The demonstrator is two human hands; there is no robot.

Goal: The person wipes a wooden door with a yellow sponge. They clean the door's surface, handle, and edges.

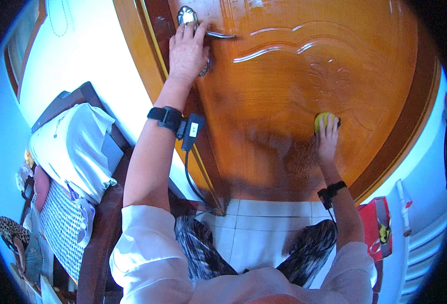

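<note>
A glossy brown wooden door (269, 91) with carved panel mouldings stands in front of me. My left hand (187, 51) lies over the metal door handle (219, 35) at the door's left side, fingers curled around its base. The handle's lever sticks out to the right of the fingers, and part of its backplate is hidden under the palm. With my right hand (328, 140) I press a yellow-green sponge or folded cloth (322, 118) flat against the lower right panel. Each wrist wears a black strap with a small cabled device.
At left, a dark wooden bench (102, 228) holds a white-covered cushion (71, 140), a checked mat (62, 216) and soft toys. Another person (14, 239) is at the far left. A red box (377, 228) stands at right. White tiles (257, 224) cover the floor.
</note>
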